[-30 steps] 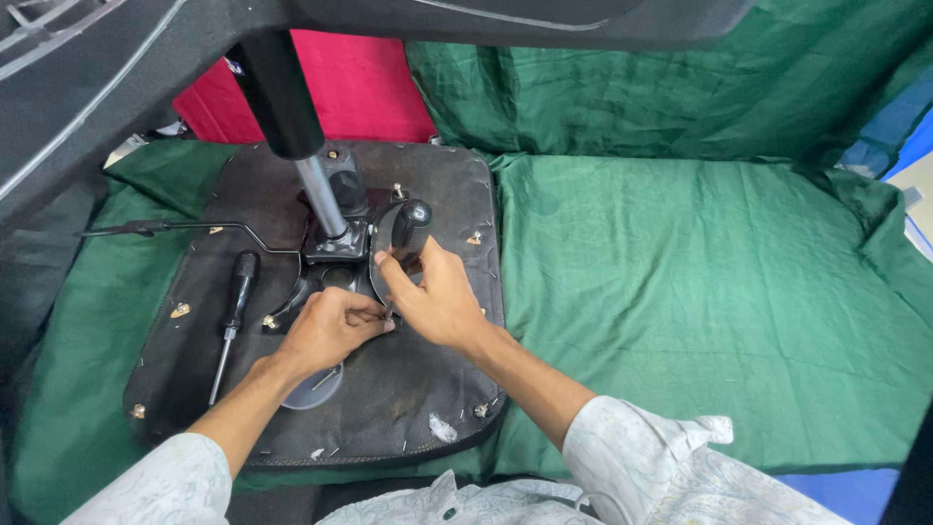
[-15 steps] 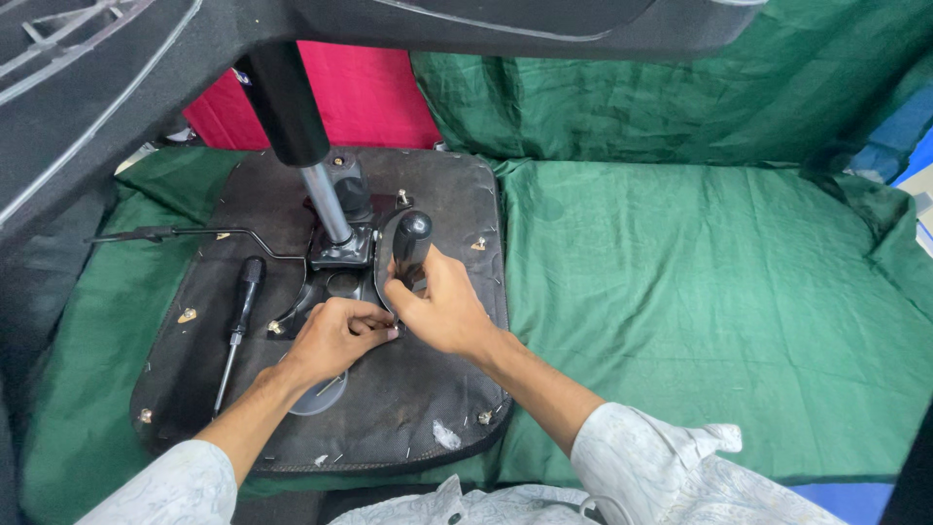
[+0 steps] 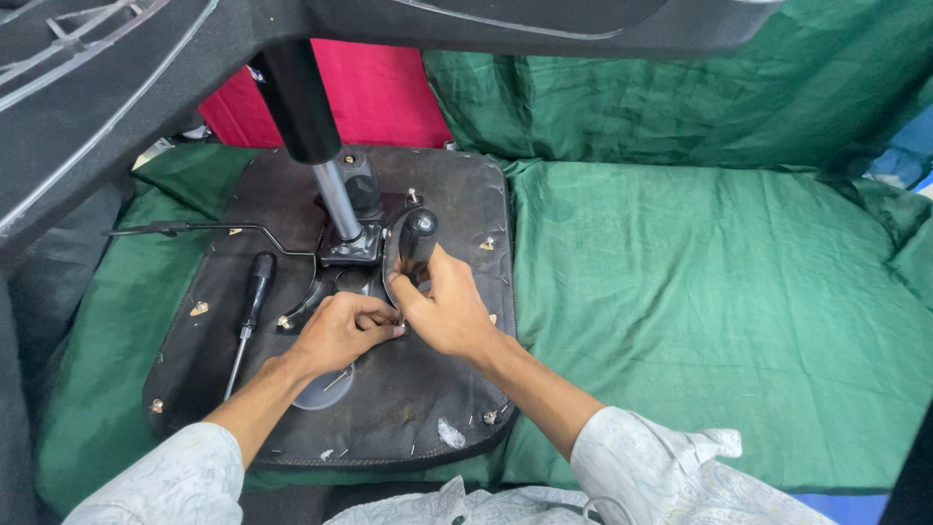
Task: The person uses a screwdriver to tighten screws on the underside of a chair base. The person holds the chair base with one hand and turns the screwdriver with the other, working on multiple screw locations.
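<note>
Centrally, left hand [image 3: 340, 329] and right hand [image 3: 445, 309] meet knuckle to knuckle on the seat base [image 3: 389, 418], fingers pinched together on something too small to identify; screwdriver [image 3: 251, 303] lies left.

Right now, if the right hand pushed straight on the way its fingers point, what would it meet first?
The right hand points up and away, toward the black knob-ended lever just beyond its fingertips. That lever would likely come first, though depth is hard to judge.
</note>
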